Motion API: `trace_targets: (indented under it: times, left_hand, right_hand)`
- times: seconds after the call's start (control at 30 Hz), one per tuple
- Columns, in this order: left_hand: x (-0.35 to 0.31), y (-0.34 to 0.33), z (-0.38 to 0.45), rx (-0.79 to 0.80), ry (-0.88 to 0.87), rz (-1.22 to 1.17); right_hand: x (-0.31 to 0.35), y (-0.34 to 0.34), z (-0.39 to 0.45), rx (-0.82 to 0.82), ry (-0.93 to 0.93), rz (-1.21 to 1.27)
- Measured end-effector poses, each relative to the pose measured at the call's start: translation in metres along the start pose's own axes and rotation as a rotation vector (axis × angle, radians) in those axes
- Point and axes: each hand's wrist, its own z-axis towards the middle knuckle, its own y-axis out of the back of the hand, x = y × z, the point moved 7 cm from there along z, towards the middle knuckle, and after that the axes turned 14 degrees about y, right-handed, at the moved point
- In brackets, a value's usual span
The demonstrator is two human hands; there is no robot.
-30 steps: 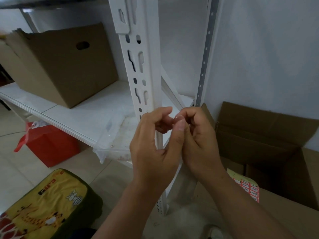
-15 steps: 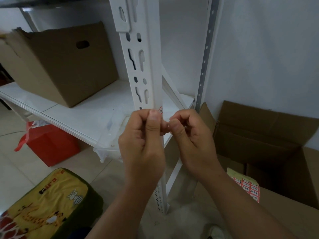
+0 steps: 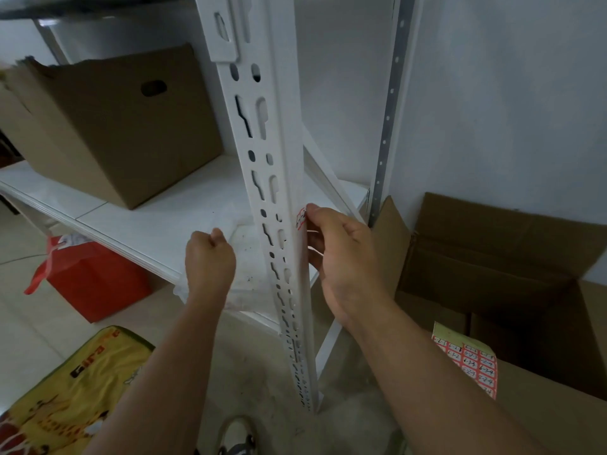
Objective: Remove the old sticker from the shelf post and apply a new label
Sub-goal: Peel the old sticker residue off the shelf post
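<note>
Nearest to us, our right hand point(image 3: 341, 257) presses its thumb against a small red-and-white paper label point(image 3: 301, 218) on the edge of the white slotted metal shelf post point(image 3: 282, 198), fingers loosely curled beside the post and gripping nothing else. Our left hand point(image 3: 208, 257) sits just left of the post, closed into a loose fist; we cannot tell whether it holds anything. Lower right, a sheet of red-bordered handwritten labels point(image 3: 469, 362) lies on the flap of an open brown cardboard box point(image 3: 525, 257). Farther back, another brown cardboard box with a handle hole point(image 3: 115, 126) stands on the white shelf board point(image 3: 147, 211). We judge the label is being smoothed down. Pressed unevenly over the post's corner, it could crease or lift, and any leftover glue underneath would weaken the bond.
</note>
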Motion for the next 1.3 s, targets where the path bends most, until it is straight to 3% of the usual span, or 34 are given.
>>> trace_targets:
  times: [0.1,0.2,0.4,0.53,0.8,1.1,1.3]
  left_hand:
    - [0.017,-0.014,0.009,0.069,0.091,0.197]
    - [0.018,-0.018,0.004,0.068,0.120,0.207]
    - [-0.009,-0.019,-0.022,0.054,0.010,-0.055]
    - [-0.028,-0.023,-0.048,0.191,-0.025,-0.292]
    - [-0.027,-0.033,-0.077,0.374,0.177,-0.520]
    - [-0.043,-0.025,-0.103,0.339,-0.036,-0.559]
    - [-0.058,-0.017,-0.124,0.265,-0.315,-0.549]
  right_hand:
    - [0.000,0.000,-0.001,-0.006,0.023,0.015]
    - [0.006,-0.001,-0.003,-0.029,0.105,-0.039]
    - [0.015,-0.007,-0.007,-0.031,0.142,-0.109]
    - [0.017,-0.004,-0.004,-0.061,0.127,-0.111]
    - [0.014,-0.003,-0.004,-0.070,0.052,-0.098]
    - [0.010,-0.006,-0.011,-0.015,-0.016,0.082]
    - [0.012,-0.005,-0.010,-0.054,-0.005,0.072]
